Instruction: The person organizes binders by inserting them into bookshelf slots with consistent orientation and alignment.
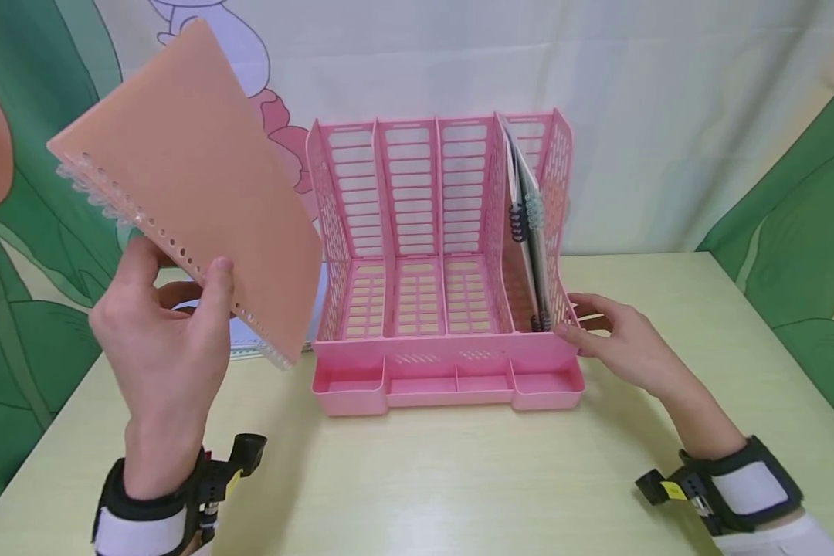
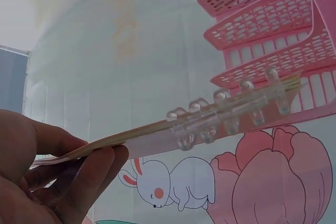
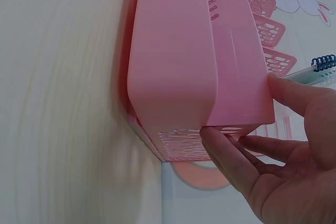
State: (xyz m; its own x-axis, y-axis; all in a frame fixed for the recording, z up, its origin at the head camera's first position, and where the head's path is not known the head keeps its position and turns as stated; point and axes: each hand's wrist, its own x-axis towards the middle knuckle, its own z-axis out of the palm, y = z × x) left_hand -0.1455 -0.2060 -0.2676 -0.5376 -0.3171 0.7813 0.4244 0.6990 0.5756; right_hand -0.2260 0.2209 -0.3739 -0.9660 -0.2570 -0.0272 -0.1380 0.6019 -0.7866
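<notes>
My left hand point(image 1: 167, 332) pinches an orange spiral notebook point(image 1: 211, 170) by its bound edge, thumb on the near cover and fingers behind. The notebook is tilted in the air left of a pink file organizer point(image 1: 434, 349), with clear plastic rings point(image 2: 197, 121) along its spine. At the organizer's front right corner, my right hand point(image 1: 622, 340) grips the side, thumb at the front and fingers along the perforated wall point(image 3: 181, 142). Upright spiral notebooks point(image 1: 533, 232) with dark and pale green rings stand in the rightmost slot; the other slots hold nothing.
Something light blue, flat point(image 1: 246, 333), lies on the table behind my left hand, partly hidden by the orange notebook. Small trays point(image 1: 420, 384) run along the organizer's front. A printed curtain point(image 1: 639, 139) hangs behind the pale wooden table point(image 1: 452, 479).
</notes>
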